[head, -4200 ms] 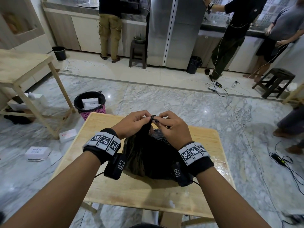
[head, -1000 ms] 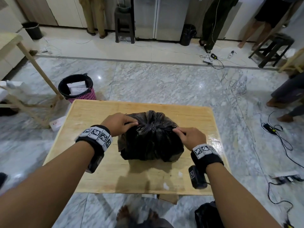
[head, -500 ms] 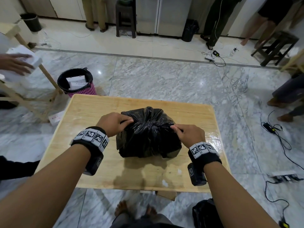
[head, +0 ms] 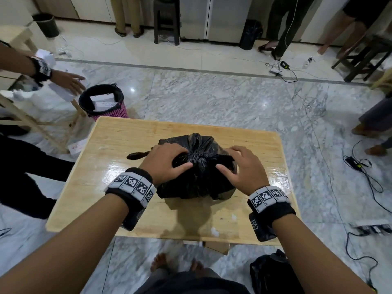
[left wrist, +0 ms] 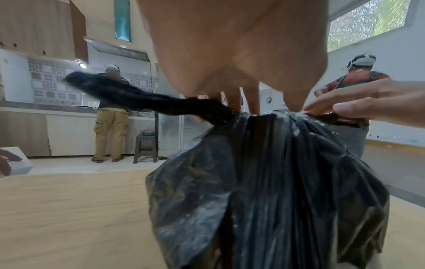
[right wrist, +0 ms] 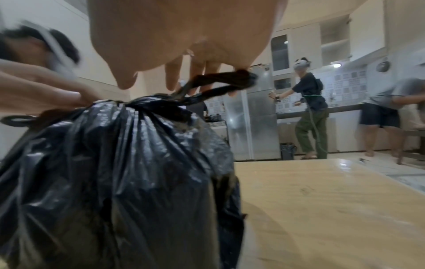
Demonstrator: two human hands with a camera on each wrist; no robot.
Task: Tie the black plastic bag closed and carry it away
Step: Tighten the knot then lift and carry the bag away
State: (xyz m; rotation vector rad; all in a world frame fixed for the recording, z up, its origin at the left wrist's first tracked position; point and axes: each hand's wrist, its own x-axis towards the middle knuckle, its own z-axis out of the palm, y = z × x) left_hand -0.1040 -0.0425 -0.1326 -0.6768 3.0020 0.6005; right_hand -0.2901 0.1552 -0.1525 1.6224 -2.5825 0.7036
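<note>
The black plastic bag [head: 197,179] stands on the wooden table [head: 127,141], its top gathered into a knot [head: 198,155]. My left hand [head: 169,160] lies over the bag's left shoulder with fingers spread. One handle loop [head: 137,155] sticks out free to its left. My right hand [head: 237,164] rests on the right shoulder, fingers spread too. In the left wrist view, the left hand's [left wrist: 243,103] straight fingers touch the bag [left wrist: 276,182] at the knot. In the right wrist view the other handle loop [right wrist: 218,81] rises under my right hand [right wrist: 184,80] above the bag [right wrist: 115,163].
A pink basket with a black liner [head: 104,102] stands beyond the table's far left corner. Another person's hand [head: 67,81] reaches in at the left. A second black bag [head: 273,274] lies on the floor by my feet. Cables [head: 360,166] trail across the marble floor on the right.
My hands pinched the handles above the bag, then pulled them apart sideways. Now both have let go and spread over the bag's top. Another person's arm has come in at the left.
</note>
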